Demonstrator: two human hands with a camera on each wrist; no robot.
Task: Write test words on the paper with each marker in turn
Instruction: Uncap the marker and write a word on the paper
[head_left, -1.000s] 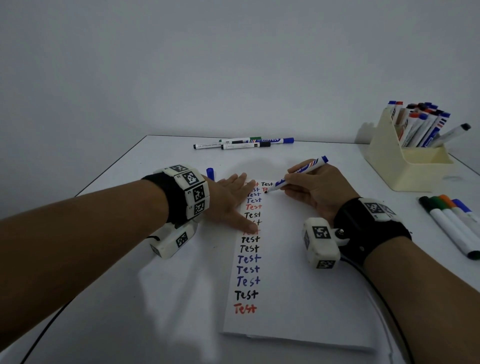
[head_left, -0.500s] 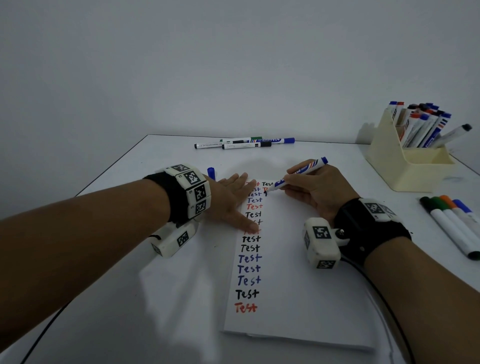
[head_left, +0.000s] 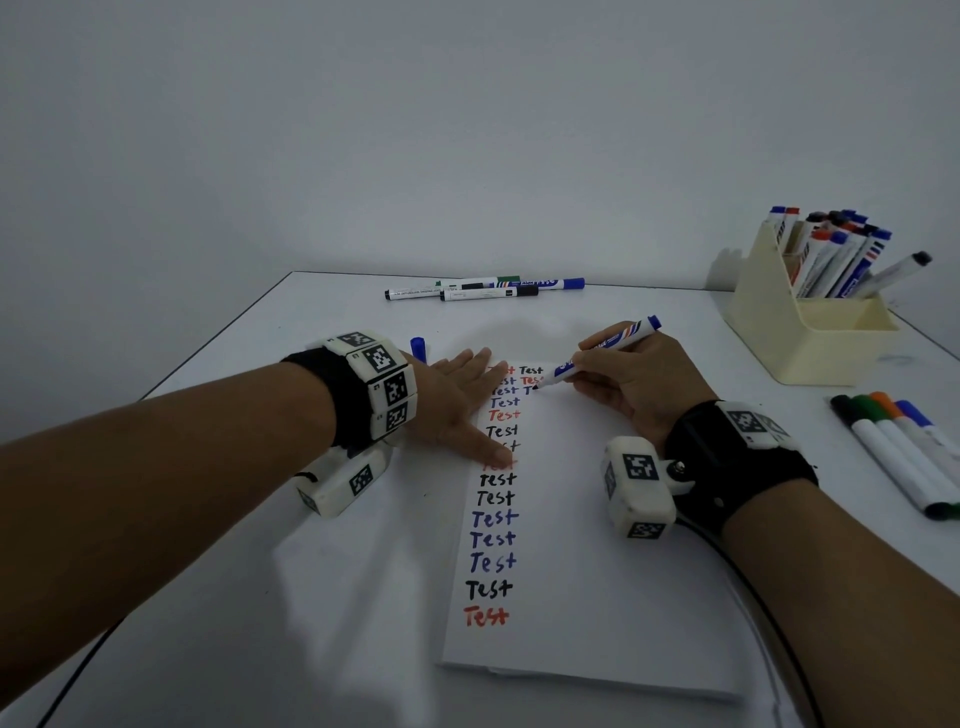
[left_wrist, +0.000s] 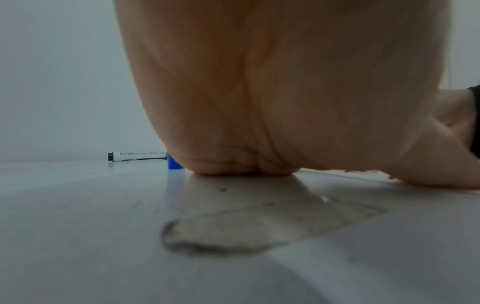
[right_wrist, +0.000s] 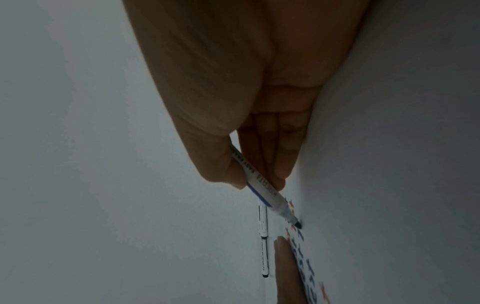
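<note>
Looking down from the head, the right hand (head_left: 639, 384) pinched the blue marker (head_left: 602, 353), its long axis slanting from the raised cap end down-left to the tip on the paper (head_left: 571, 545), beside the second column's third word. The left hand (head_left: 462, 405) lay flat, fingers straight and slightly spread, on the paper's left edge.

The left wrist view showed only the palm on the table (left_wrist: 103, 226).

In the right wrist view, thumb and fingers (right_wrist: 228, 170) gripped the barrel; the tip seemingly touched the paper.
</note>
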